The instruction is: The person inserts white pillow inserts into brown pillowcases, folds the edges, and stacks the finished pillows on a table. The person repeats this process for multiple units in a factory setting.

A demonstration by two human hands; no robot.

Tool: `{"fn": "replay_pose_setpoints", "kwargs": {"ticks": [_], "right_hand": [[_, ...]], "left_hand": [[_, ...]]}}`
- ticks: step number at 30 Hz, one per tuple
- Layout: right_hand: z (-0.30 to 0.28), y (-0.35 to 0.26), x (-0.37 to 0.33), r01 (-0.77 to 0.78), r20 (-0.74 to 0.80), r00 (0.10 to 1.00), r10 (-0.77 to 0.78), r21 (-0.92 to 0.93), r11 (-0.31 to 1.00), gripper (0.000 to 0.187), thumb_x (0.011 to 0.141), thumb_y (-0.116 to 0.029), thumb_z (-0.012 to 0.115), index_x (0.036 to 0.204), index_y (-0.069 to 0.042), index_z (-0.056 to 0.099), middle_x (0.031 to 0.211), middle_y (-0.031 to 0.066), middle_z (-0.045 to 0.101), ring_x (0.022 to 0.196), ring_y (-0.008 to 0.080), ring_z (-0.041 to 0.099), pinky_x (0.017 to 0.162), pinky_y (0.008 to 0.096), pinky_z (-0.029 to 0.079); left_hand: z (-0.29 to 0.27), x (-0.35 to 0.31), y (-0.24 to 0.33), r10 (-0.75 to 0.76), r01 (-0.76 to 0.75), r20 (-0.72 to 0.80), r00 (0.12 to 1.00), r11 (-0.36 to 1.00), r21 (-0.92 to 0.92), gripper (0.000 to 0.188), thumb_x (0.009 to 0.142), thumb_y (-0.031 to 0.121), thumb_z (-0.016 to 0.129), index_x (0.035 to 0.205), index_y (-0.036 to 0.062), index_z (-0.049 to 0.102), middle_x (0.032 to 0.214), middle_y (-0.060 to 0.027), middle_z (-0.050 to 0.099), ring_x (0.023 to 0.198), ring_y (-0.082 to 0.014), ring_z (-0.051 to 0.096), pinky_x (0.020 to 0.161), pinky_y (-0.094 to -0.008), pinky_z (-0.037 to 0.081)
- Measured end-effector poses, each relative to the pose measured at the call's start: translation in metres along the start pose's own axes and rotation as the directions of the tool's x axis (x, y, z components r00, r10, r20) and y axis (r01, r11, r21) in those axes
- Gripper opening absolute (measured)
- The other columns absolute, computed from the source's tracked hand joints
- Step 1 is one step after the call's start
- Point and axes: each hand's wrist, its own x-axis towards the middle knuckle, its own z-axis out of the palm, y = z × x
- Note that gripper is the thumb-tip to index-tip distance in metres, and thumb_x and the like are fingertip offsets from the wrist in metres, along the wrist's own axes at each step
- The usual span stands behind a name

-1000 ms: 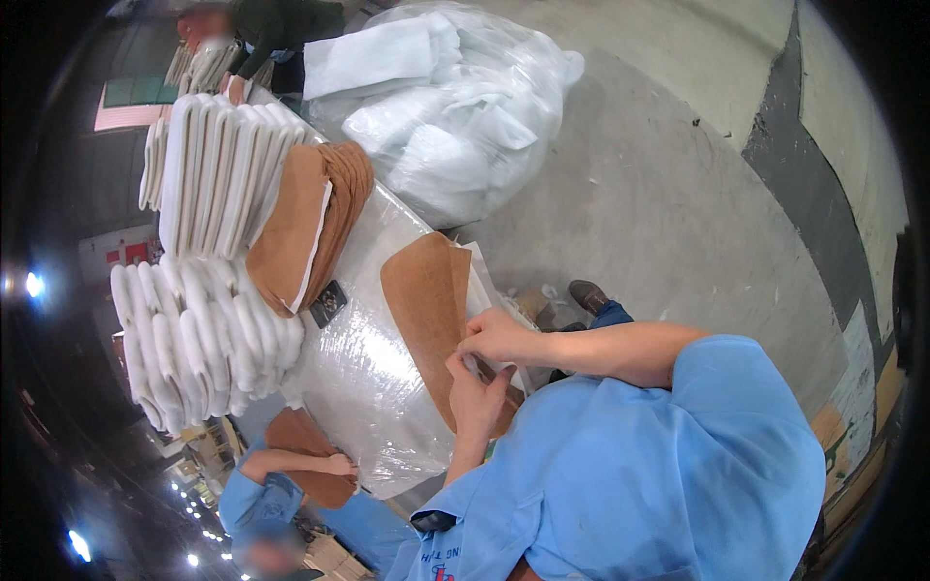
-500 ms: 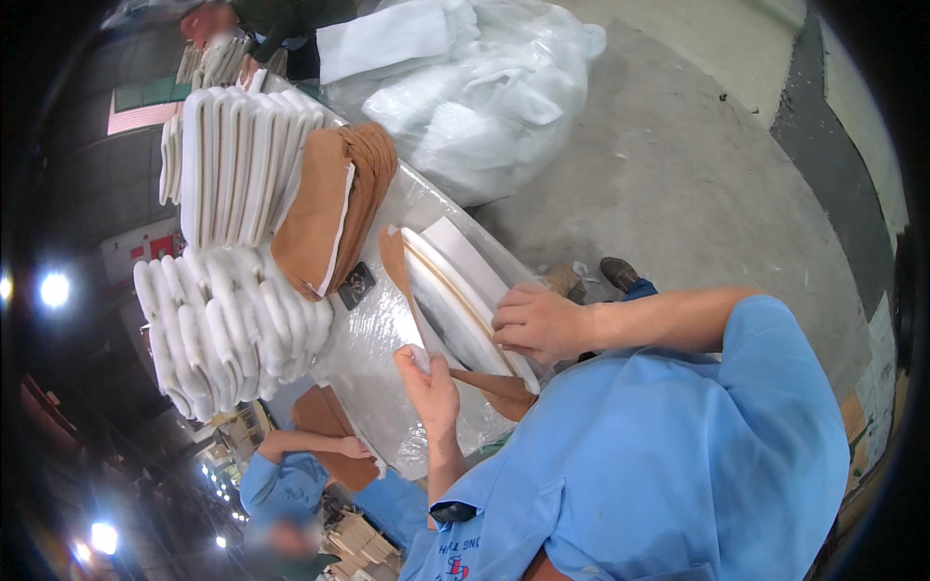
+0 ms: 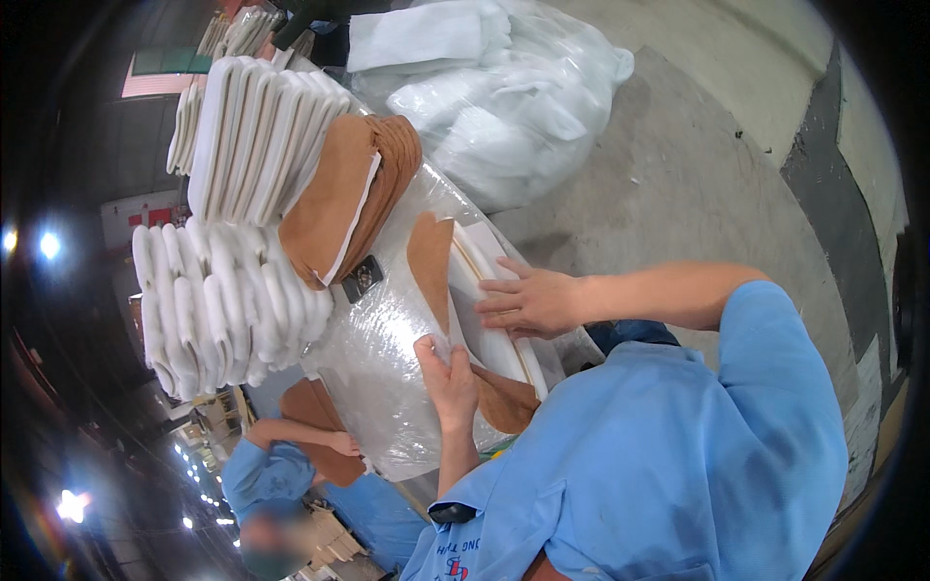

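Note:
A white padded piece (image 3: 469,312) with a thin tan strip along it lies in front of me, with a curved brown fabric sheet (image 3: 429,263) partly around its left side. My right hand (image 3: 531,298) rests on the white piece, its fingers spread flat. Closed on the brown sheet's near edge, my left hand (image 3: 449,380) pinches it between thumb and fingers; the exact grip is partly hidden. The lower end of the sheet folds up beside my left wrist. Clear plastic film covers the table (image 3: 373,407) under all this.
A stack of brown sheets (image 3: 334,198) stands on the table beside a dark phone-like object (image 3: 363,279). Folded white pads (image 3: 228,300) are piled at the left. Beyond lies a big plastic bag of white material (image 3: 513,116). Another person in blue (image 3: 271,474) handles a brown sheet.
My right hand's fingers have spread out flatter on the white piece. The brown sheet's upper end has opened outward to the left. The whole view has shifted slightly.

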Motion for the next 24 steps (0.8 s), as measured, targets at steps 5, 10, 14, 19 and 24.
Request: {"fn": "replay_pose_setpoints", "kwargs": {"ticks": [5,10,14,19,24], "right_hand": [[0.0,-0.009,-0.018,-0.069,-0.05,0.996,0.069,0.001,0.998,0.037,0.105,-0.04,0.063,0.129,-0.014,0.073,0.149,0.0043,0.062,0.153,0.0307,0.042,0.128,0.0691,0.019],[-0.01,-0.007,0.014,-0.058,-0.046,0.997,0.055,-0.059,0.997,0.027,0.099,-0.035,0.067,0.112,-0.013,0.078,0.132,0.0029,0.069,0.15,0.03,0.044,0.126,0.0716,0.019],[-0.008,0.009,0.029,-0.111,0.196,0.966,0.17,-0.278,0.954,0.03,0.096,-0.035,0.066,0.11,-0.014,0.081,0.134,0.0039,0.069,0.153,0.0313,0.039,0.125,0.075,0.017],[0.006,0.048,0.014,-0.351,-0.033,0.932,0.362,-0.344,0.871,0.042,0.104,-0.04,0.059,0.134,-0.013,0.069,0.15,0.0076,0.057,0.156,0.0382,0.034,0.123,0.0783,0.016],[0.01,0.043,-0.002,-0.359,-0.112,0.933,0.341,-0.249,0.899,0.042,0.103,-0.035,0.064,0.139,-0.013,0.065,0.147,0.005,0.059,0.157,0.0357,0.034,0.122,0.0762,0.022]], "left_hand": [[0.021,0.0,-0.006,-0.026,0.031,0.039,0.999,0.989,-0.147,0.028,0.098,0.005,0.058,0.123,-0.0024,0.048,0.11,-0.0132,0.054,0.103,-0.0226,0.054,0.096,-0.0371,0.047],[0.04,-0.004,-0.008,0.037,-0.034,0.072,0.997,0.998,-0.048,0.028,0.097,0.005,0.057,0.123,-0.0014,0.049,0.106,-0.0167,0.058,0.098,-0.0262,0.06,0.091,-0.0389,0.05],[0.055,-0.013,0.011,0.006,-0.015,0.109,0.994,0.997,0.079,0.025,0.098,0.006,0.057,0.12,-0.0005,0.049,0.099,-0.0146,0.057,0.092,-0.0229,0.06,0.085,-0.0372,0.051],[0.058,-0.014,0.018,-0.012,0.013,0.084,0.996,1.0,-0.002,0.025,0.096,0.002,0.056,0.119,-0.0016,0.049,0.107,-0.0145,0.056,0.099,-0.0229,0.058,0.091,-0.0365,0.049],[0.057,-0.015,-0.008,-0.002,0.014,0.105,0.994,0.993,-0.114,0.025,0.096,0.0,0.056,0.12,-0.0012,0.048,0.109,-0.0123,0.054,0.101,-0.0174,0.056,0.092,-0.0339,0.048]]}}
